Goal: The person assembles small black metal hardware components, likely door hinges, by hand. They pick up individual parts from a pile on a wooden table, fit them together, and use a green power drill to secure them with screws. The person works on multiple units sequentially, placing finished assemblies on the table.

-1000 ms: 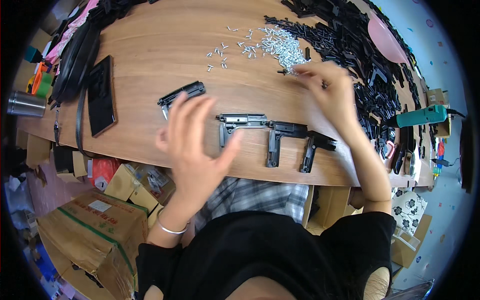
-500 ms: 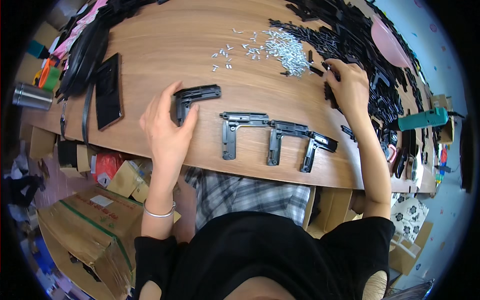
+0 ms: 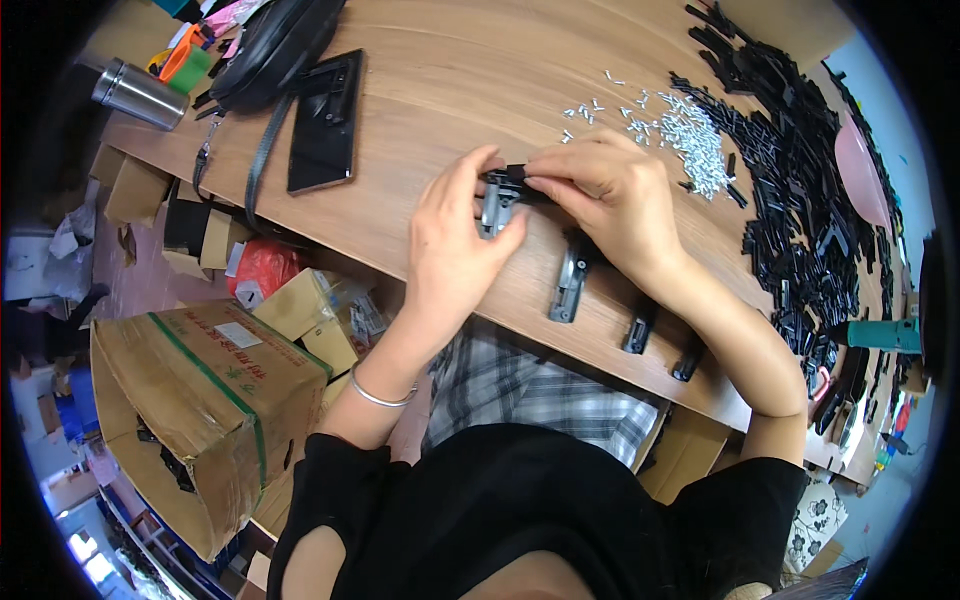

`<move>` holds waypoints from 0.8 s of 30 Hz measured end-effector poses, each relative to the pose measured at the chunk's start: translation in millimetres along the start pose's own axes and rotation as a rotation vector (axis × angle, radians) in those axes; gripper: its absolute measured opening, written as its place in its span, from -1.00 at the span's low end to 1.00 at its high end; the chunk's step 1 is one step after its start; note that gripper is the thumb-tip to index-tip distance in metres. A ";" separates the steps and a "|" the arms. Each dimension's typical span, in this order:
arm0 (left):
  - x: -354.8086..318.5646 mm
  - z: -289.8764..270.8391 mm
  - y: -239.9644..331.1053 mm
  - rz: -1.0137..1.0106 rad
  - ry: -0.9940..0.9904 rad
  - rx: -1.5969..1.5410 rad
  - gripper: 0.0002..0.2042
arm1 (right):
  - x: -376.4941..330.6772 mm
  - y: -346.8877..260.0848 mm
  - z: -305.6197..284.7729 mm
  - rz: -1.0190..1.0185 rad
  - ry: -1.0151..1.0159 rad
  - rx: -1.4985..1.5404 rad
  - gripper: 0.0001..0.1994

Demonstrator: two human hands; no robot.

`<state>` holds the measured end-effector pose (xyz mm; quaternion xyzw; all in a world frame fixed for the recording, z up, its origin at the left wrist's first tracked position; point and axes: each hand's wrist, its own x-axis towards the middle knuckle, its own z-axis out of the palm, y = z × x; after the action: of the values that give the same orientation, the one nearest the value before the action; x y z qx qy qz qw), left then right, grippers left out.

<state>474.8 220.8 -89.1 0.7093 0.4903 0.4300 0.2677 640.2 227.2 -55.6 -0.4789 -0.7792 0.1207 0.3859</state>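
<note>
Right hand [image 3: 615, 195] has joined left hand [image 3: 450, 235] at the black bracket [image 3: 497, 207], both gripping: likely fitting, next needing steady alignment.

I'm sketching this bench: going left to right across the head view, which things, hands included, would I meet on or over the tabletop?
Steel cup → tablet → left hand → right hand → pink oval thing.

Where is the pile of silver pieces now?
In the head view, the pile of silver pieces lies upper right on the table, past the right hand and left of the black parts.
</note>
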 end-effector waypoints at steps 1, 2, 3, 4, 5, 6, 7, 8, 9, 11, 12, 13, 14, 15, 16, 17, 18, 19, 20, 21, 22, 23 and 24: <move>-0.3 -0.4 -0.6 -0.004 -0.003 0.002 -0.49 | 2.3 0.5 5.2 -0.052 -0.006 -0.057 -0.88; -0.6 -0.9 -0.9 -0.008 -0.006 0.003 -0.48 | 1.8 -0.5 9.7 -0.024 -0.019 -0.042 -0.88; -0.7 -1.5 -1.0 -0.012 -0.011 0.003 -0.48 | 3.0 -0.8 11.8 -0.068 -0.016 -0.073 -0.88; -0.5 -1.7 0.3 -0.012 -0.020 -0.005 -0.49 | 2.9 -0.5 11.6 -0.108 -0.012 -0.107 -0.88; -0.4 -1.1 0.0 0.004 -0.002 -0.002 -0.49 | 2.9 -0.2 11.4 -0.148 -0.006 -0.141 -0.88; -0.3 0.0 -1.6 0.020 0.014 0.001 -0.49 | 3.5 -0.5 11.0 -0.146 -0.010 -0.138 -0.88; 0.0 0.2 -3.4 0.039 0.028 0.006 -0.49 | 4.3 -0.9 10.1 -0.141 -0.010 -0.135 -0.88; 0.1 -0.4 -4.8 0.052 0.028 0.026 -0.49 | 4.5 -0.9 9.5 -0.136 -0.011 -0.132 -0.88; 0.0 -1.0 -6.0 0.066 0.029 0.047 -0.50 | 4.1 0.3 8.9 -0.127 -0.026 -0.132 -0.88; 0.3 -0.8 -5.9 0.079 0.026 0.064 -0.51 | 3.0 5.2 7.4 -0.107 -0.053 -0.135 -0.88; 0.2 -0.7 -5.0 0.077 0.024 0.060 -0.52 | 2.0 7.0 9.5 -0.109 -0.061 -0.124 -0.87; 1.0 -0.3 -2.6 0.080 0.019 0.053 -0.53 | 0.8 8.1 11.1 -0.109 -0.065 -0.118 -0.86; 1.3 0.4 -1.2 0.064 0.006 0.045 -0.53 | -0.4 7.4 10.4 -0.108 -0.069 -0.114 -0.85; 1.5 1.0 -0.7 0.050 -0.010 0.036 -0.54 | -1.7 4.4 7.4 -0.132 -0.088 -0.137 -0.83; 2.7 0.9 -0.2 0.035 -0.020 0.031 -0.54 | -1.8 1.5 4.9 -0.162 -0.107 -0.158 -0.82; 2.8 0.1 1.9 0.072 -0.040 0.085 -0.54 | -3.4 -0.8 0.5 -0.190 -0.126 -0.182 -0.80; 1.6 -0.9 4.8 0.110 -0.062 0.137 -0.54 | -10.5 -0.5 -11.2 -0.206 -0.149 -0.274 -0.72; 1.4 -2.6 6.0 0.146 -0.076 0.195 -0.54 | -18.1 -4.0 -22.6 -0.156 -0.076 -0.303 -0.72; 3.1 -2.8 7.6 0.178 -0.032 0.210 -0.59 | -27.1 -10.8 -39.4 -0.105 -0.003 -0.335 -0.72; 9.9 -7.8 6.8 0.194 -0.031 0.239 -0.62 | -37.2 -11.1 -65.6 -0.014 0.024 -0.439 -0.58; 20.7 -12.2 4.4 0.217 -0.033 0.256 -0.65 | -50.5 -6.6 -91.8 -0.036 0.232 -0.610 -0.58; 31.1 -14.5 3.6 0.233 -0.029 0.272 -0.67 | -63.0 -2.2 -117.8 -0.023 0.446 -0.763 -0.57; 45.4 -11.1 10.1 0.166 -0.061 0.140 -0.75 | -75.4 5.9 -144.1 -0.045 0.749 -0.755 -0.63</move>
<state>476.5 258.5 -59.9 0.7772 0.4504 0.3935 0.1955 765.7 140.9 1.4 -0.5779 -0.5874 -0.3559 0.4408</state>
